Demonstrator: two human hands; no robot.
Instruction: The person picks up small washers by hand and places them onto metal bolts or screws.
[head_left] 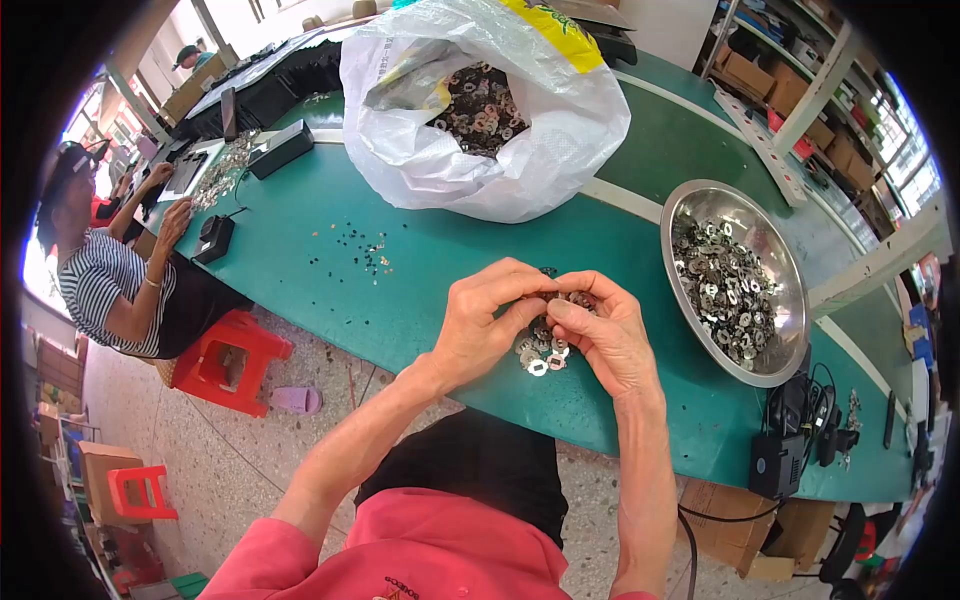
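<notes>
Both my hands meet over a small heap of flat metal washer-like pieces (540,355) on the green table. My left hand (490,315) has its thumb and forefinger pinched together, and its fingertips touch those of the other hand. My right hand (605,330) is closed too, with thumb against fingers and some small metal pieces at its fingertips. What the left fingers pinch is too small to make out. Right of my hands a steel bowl (683,310) holds many similar metal pieces. Beyond them stands a white woven sack (570,150), open, with more pieces inside.
Small black bits (350,240) lie scattered left of my hands. A black power adapter (778,465) with cables stands at the table's right front edge. A black box (282,150) sits far left, near a seated person in a striped shirt (110,290). A red stool (235,360) stands on the floor.
</notes>
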